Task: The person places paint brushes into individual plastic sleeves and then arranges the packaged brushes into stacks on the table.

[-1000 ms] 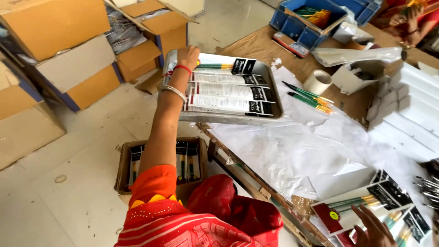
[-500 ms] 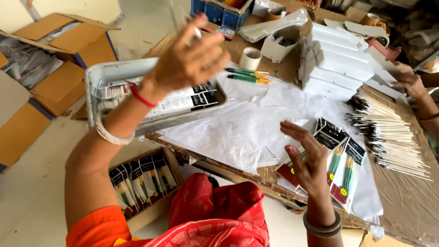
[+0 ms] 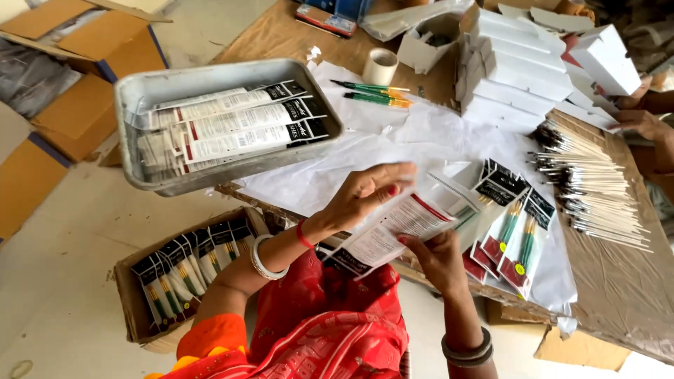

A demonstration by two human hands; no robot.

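Observation:
Both my hands hold a flat brush packet (image 3: 397, 228), white with a black end, above the table's near edge. My left hand (image 3: 365, 193) pinches its upper edge, and my right hand (image 3: 439, 256) supports it from below. Just right of them, several more packets with green-handled brushes (image 3: 512, 224) lie fanned on white paper (image 3: 414, 137). A grey metal tray (image 3: 151, 91) with stacked packets sits on the table's left corner, overhanging the edge.
On the floor by my knee is a cardboard box of packets (image 3: 182, 274). A pile of loose brushes (image 3: 593, 186), stacked white boxes (image 3: 519, 77), a tape roll (image 3: 380, 67) and two green brushes (image 3: 372, 92) lie on the table. Another person's hand (image 3: 642, 123) rests at right.
My left hand came down from the metal tray to the table's near edge. Both hands now hold one packet between them; the view has swung right.

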